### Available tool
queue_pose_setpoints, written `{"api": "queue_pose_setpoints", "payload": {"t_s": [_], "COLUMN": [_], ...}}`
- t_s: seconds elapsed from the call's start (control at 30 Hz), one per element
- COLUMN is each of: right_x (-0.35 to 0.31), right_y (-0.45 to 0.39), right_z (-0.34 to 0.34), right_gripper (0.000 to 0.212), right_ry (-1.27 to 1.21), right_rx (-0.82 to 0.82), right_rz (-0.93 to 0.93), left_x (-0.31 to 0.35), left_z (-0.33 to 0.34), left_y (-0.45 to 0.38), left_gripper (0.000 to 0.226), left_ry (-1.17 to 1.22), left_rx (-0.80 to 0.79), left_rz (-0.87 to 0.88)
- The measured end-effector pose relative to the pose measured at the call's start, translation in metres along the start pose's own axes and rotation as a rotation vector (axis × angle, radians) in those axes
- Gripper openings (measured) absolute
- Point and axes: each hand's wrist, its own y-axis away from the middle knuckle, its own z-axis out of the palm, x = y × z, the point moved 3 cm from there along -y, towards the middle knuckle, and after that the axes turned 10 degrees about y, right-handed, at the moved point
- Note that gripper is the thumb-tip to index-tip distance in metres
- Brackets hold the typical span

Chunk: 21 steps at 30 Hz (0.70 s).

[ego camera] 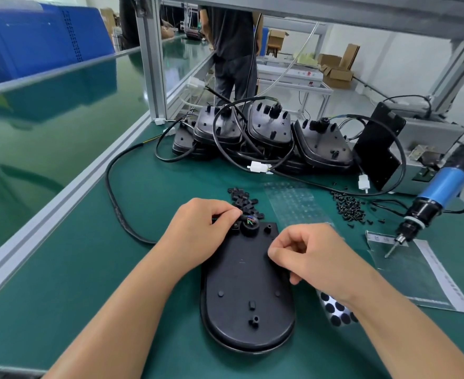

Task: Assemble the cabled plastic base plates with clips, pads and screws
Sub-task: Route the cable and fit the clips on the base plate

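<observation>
Work on this base plate [246, 280] looks early to me. It lies flat on the green mat [94, 269] right in front of me, its bosses showing no screws or pads that I can see. My left hand [198, 228] pinches the cable [113, 198] at the plate's round socket; my right hand [304, 255] is curled at the plate's right edge, whether around a part I cannot tell. Clips [246, 202], screws [348, 207], the pad sheet [336, 310] and the screwdriver [427, 203] wait nearby; more cabled plates [269, 129] sit stacked beyond.
</observation>
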Motion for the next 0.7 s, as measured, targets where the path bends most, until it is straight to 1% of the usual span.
{"api": "queue_pose_setpoints", "payload": {"t_s": [0.2, 0.33, 0.53, 0.7], "right_x": [0.0015, 0.0028, 0.0035, 0.0052], "right_y": [0.0038, 0.0047, 0.0, -0.0014], "right_z": [0.0042, 0.0071, 0.0072, 0.0085], "right_gripper": [0.015, 0.016, 0.012, 0.009], "right_ry": [-0.009, -0.004, -0.048, -0.058], "right_rx": [0.08, 0.117, 0.066, 0.072], "right_rz": [-0.056, -0.06, -0.01, 0.029], "left_x": [0.0002, 0.0, 0.0, 0.0003], "left_z": [-0.0003, 0.0002, 0.0002, 0.0008], "left_y": [0.0013, 0.0014, 0.0027, 0.0027], "left_gripper": [0.021, 0.021, 0.021, 0.021], "left_ry": [-0.014, -0.011, -0.015, -0.031], "left_rx": [-0.004, -0.005, -0.005, 0.002], "left_rz": [0.011, -0.003, -0.008, -0.007]}}
